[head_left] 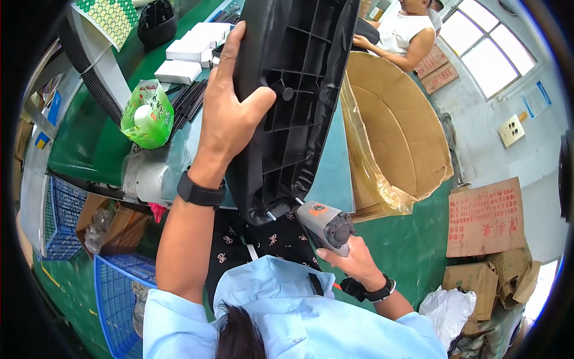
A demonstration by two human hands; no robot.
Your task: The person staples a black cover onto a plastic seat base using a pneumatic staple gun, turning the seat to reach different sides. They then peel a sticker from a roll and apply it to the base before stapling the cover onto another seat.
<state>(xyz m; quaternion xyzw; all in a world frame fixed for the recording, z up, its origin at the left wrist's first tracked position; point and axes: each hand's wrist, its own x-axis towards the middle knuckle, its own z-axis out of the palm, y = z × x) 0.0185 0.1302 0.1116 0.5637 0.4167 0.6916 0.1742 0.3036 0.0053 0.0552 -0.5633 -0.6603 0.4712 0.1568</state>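
Observation:
A long black padded part with a ribbed plastic underside (299,113), like a chair seat or backrest, is tilted up in front of me. My left hand (233,107) grips its left edge, thumb on the ribbed side and fingers along the outer face. Two metal studs (271,215) stick out of its lower end. My right hand (357,260) is closed around a grey air impact wrench (326,224). The wrench's nose is at the right stud, by the part's lower right corner; whether they touch, I cannot tell. The fingers under the wrench are partly hidden.
A big open cardboard box (397,125) stands right of the part. On the green bench lie white boxes (194,45), black strips (190,107) and a green plastic bag (148,116). Blue baskets (116,299) stand lower left. Another person (406,30) sits far right.

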